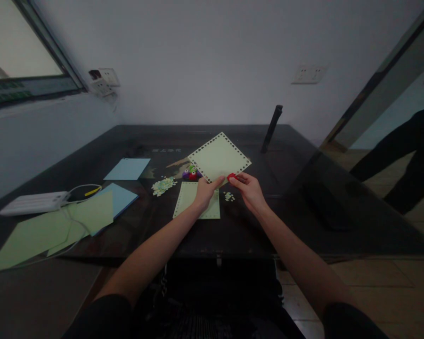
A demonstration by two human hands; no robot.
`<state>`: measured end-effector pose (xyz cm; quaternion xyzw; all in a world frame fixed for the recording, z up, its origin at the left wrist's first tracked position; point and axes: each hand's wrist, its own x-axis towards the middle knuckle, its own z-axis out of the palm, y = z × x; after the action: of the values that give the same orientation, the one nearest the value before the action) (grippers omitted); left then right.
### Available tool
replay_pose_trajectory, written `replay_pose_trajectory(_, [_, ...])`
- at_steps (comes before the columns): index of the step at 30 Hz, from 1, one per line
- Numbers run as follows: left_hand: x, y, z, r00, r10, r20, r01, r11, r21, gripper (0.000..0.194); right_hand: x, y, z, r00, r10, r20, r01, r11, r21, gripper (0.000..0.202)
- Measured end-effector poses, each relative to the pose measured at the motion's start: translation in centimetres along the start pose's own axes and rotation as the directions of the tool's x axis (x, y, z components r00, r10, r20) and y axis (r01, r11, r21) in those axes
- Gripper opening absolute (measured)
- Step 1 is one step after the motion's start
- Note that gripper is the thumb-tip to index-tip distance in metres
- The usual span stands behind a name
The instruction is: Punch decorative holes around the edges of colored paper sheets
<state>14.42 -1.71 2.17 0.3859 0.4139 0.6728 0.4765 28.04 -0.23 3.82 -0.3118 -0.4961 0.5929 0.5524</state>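
Note:
My left hand [205, 192] pinches the lower corner of a pale green sheet [219, 157], which is held up and turned like a diamond, with small punched holes along its edges. In my right hand [249, 188] is a small red punch [231, 177], at the sheet's lower right edge. Beneath lies another pale green sheet [209, 212] with holes along its left and top edges, partly hidden by my left hand. Behind it sit several colourful punches [192, 173]. A large pile of paper bits [163, 186] is on the left, a smaller one [229, 196] near my right hand.
Blue sheets [127, 169] and green sheets [38, 235] lie on the dark table [198, 242] at the left, beside a white power strip [35, 203] with a cable. A black upright object [272, 128] stands at the back right. A person's legs [392, 155] show at the far right.

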Motion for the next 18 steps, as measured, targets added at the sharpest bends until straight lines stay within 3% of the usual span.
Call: replay_pose_trajectory(18, [0.38,-0.20,-0.42,0.999,0.053,-0.009,-0.052,0.996,0.072,0.049,-0.21,-0.31,0.07,0.998,0.066,0.017,-0.066,0.998,-0.021,0.028])
